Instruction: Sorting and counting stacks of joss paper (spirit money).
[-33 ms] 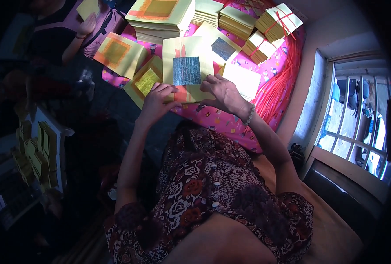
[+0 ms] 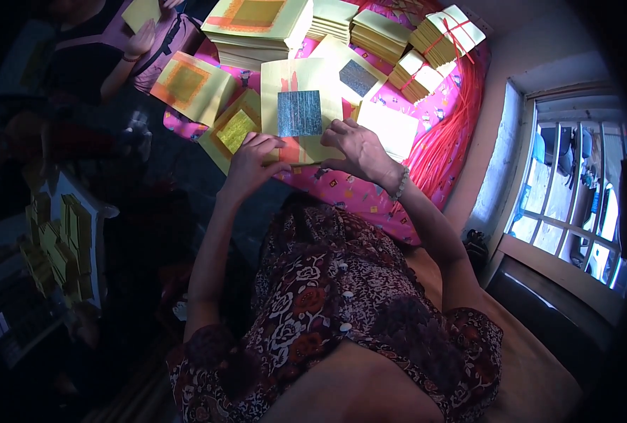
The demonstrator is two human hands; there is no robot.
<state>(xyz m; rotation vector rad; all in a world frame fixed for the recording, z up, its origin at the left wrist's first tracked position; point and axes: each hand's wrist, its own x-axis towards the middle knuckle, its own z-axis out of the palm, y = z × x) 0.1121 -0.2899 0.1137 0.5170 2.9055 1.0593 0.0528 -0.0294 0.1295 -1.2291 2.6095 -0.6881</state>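
Note:
In front of me lies a pale yellow sheet of paper (image 2: 306, 74) with a dark silvery square patch and orange-red marks; whether it is one sheet or several cannot be seen. My left hand (image 2: 252, 163) has its near left corner, fingers curled over the top and thumb at the near edge. On the near right corner, my right hand (image 2: 361, 149), with a beaded bracelet at the wrist, grips it the same way. Beneath its left side sticks out a sheet with a gold patch (image 2: 235, 130). Another sheet with a silvery patch (image 2: 356, 78) lies behind it on the right.
A pink patterned tablecloth (image 2: 359, 190) bears a tall paper stack (image 2: 257, 42), tied bundles (image 2: 451, 35) and long red strands (image 2: 444, 148). An orange-marked sheet (image 2: 186, 84) lies left. Another person's hand (image 2: 140, 41) holds paper at upper left. A barred window (image 2: 570, 180) is at right.

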